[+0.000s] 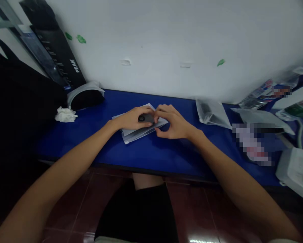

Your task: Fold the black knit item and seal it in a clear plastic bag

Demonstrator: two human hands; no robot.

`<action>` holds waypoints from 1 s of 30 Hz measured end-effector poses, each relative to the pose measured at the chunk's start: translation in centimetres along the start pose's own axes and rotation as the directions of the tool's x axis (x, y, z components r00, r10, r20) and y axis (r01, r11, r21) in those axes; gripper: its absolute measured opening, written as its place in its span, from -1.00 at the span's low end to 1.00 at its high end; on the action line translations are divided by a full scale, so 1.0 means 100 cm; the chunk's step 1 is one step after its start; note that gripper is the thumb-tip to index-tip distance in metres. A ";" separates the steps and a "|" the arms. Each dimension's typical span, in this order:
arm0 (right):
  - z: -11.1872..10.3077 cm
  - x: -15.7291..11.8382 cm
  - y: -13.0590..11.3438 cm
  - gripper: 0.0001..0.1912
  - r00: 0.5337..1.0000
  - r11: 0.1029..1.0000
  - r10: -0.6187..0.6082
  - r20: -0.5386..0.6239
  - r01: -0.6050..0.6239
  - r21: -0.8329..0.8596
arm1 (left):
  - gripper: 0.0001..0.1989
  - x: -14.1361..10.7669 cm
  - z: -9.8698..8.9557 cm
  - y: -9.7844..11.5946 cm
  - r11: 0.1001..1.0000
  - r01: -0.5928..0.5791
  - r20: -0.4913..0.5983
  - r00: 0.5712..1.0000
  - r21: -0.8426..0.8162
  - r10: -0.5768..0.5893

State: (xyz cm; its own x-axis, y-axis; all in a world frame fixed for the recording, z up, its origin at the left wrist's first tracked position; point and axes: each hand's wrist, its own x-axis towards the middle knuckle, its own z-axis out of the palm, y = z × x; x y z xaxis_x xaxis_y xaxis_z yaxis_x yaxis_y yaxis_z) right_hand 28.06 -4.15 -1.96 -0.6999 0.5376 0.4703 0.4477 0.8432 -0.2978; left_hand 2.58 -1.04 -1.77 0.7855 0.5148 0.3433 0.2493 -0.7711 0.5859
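A flat dark grey object (pixel 147 118) with a round black disc near its left end, perhaps a phone, lies under my hands. My left hand (pixel 134 118) grips it, thumb along the near edge and fingers over the far edge. Curled fingers of my right hand (pixel 172 121) touch its right end, while the thumb stands a little apart below. Beneath both hands is a frosted zip bag (pixel 131 136), along with a white sheet that may be part of it. The fingers hide much of the grey object.
The blue table (pixel 141 157) meets a white wall. Crumpled tissue (pixel 66 114) and a white-edged pouch (pixel 86 96) are at left, by a black box (pixel 60 50). Right are frosted bags (pixel 212 113), plastic bottles (pixel 261 94) and a white device (pixel 297 172).
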 end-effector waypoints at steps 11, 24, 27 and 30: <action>-0.002 0.003 0.025 -0.87 0.974 0.992 0.119 -0.192 -0.125 -0.017 | -0.63 -0.003 -0.009 0.017 0.982 0.042 -0.063 0.998 0.186 -0.030; -0.005 0.009 0.008 -0.74 0.925 0.969 0.159 -0.344 -0.080 0.234 | -0.42 0.000 0.006 0.028 0.817 0.097 -0.187 0.982 0.568 0.013; -0.004 0.010 0.006 -0.72 0.940 0.945 0.164 -0.299 -0.063 0.322 | -0.51 0.003 0.015 0.026 0.791 0.133 -0.223 0.975 0.598 0.004; -0.005 0.012 0.004 -0.70 0.956 0.925 0.180 -0.230 -0.085 0.369 | -0.61 0.006 0.021 0.024 0.786 0.132 -0.244 0.969 0.604 0.025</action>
State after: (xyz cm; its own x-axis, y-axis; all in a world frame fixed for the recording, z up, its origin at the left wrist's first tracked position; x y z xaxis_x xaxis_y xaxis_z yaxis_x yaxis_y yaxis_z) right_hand 27.61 -3.16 -1.10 -0.4609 0.6656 0.5870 0.2684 0.7350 -0.6227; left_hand 4.83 -3.40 -1.74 0.6295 0.5710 0.5269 0.6415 -0.7646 0.0621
